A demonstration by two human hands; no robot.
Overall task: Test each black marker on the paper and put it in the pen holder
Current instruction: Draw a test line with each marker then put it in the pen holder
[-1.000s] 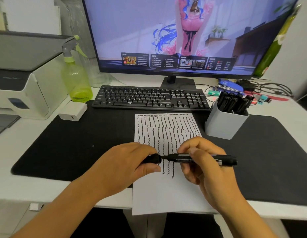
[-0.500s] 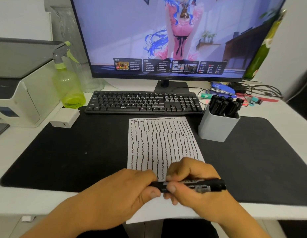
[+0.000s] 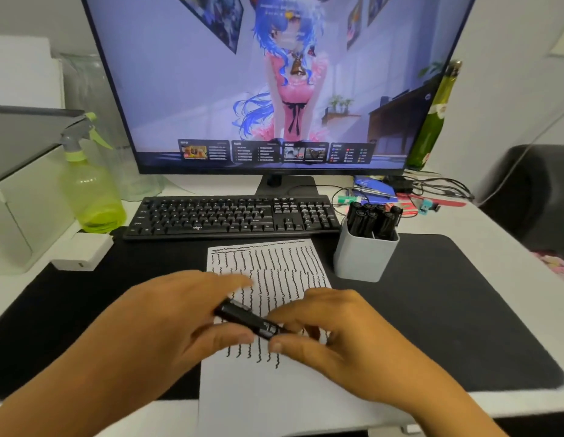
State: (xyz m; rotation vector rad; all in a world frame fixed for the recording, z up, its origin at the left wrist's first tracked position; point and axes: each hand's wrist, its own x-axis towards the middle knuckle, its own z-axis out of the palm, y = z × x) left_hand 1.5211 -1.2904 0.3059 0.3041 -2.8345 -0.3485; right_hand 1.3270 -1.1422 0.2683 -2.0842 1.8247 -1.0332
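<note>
The right hand (image 3: 340,339) pinches a black marker (image 3: 247,320) in its fingers (image 3: 293,313), while the left hand (image 3: 179,320) is spread loose beside the marker's far end — both hover over the scribbled paper (image 3: 274,269). Beyond on the black desk mat (image 3: 447,310), a grey pen holder (image 3: 364,257) stands with more markers (image 3: 372,219), just beside the keyboard (image 3: 230,216).

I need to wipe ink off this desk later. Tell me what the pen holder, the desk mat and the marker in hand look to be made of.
Pen holder: likely matte plastic; smooth, pale grey, rounded corners.
Desk mat: probably fabric-topped foam or rubber; flat black, no glare, soft rounded edge.
Marker, held by the right hand: seemingly glossy black plastic with a printed label.
</note>
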